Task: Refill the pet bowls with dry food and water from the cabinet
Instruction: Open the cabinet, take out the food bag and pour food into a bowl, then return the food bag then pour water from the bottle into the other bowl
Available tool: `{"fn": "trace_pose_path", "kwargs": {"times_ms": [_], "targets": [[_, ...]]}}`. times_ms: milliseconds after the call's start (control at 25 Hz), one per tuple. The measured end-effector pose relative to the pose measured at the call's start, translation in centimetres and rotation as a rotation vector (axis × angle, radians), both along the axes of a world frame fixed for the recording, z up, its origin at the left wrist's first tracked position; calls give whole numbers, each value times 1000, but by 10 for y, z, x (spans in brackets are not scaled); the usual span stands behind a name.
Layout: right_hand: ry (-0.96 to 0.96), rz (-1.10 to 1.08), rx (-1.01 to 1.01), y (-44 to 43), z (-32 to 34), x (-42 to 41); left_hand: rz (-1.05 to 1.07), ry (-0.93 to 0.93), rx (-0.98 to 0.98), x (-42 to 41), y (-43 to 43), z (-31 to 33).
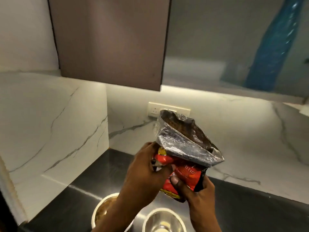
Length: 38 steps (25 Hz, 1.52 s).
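Note:
Both hands hold a red pet food bag upright above the dark counter, its silver foil top open with brown kibble showing inside. My left hand grips the bag's left side. My right hand clasps its lower right, thumb on the front. Below, a steel bowl with brown dry food in it is partly hidden by my left forearm. To the right of it stands a second steel bowl, shiny inside, with no food in it.
The dark counter meets white marble walls at the left and back. A brown wall cabinet door hangs above, shut. A white socket plate sits on the back wall. Blue wrapped material shows at upper right.

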State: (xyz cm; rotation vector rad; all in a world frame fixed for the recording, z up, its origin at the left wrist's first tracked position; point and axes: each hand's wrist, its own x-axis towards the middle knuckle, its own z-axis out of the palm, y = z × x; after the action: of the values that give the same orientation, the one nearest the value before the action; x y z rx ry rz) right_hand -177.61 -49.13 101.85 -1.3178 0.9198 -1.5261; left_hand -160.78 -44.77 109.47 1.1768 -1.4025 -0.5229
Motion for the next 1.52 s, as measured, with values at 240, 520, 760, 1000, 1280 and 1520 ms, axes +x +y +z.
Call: {"fn": "trace_pose_path", "kwargs": {"times_ms": [240, 520, 760, 1000, 1280, 1520], "targets": [[51, -73, -269, -30, 128, -30, -62, -57, -210, -13, -33, 107], [138, -46, -418, -86, 255, -60, -144, 55, -380, -32, -93, 213], [251, 28, -350, -154, 295, -71, -136, 184, -299, -42, -165, 226], [278, 89, -185, -198, 305, -79, -159, 145, -200, -47, -218, 236], [248, -39, -126, -222, 299, -70, -102, 208, -157, -62, -240, 234], [674, -527, -453, -175, 288, -88, -90, 103, -106, -55, -239, 227]]}}
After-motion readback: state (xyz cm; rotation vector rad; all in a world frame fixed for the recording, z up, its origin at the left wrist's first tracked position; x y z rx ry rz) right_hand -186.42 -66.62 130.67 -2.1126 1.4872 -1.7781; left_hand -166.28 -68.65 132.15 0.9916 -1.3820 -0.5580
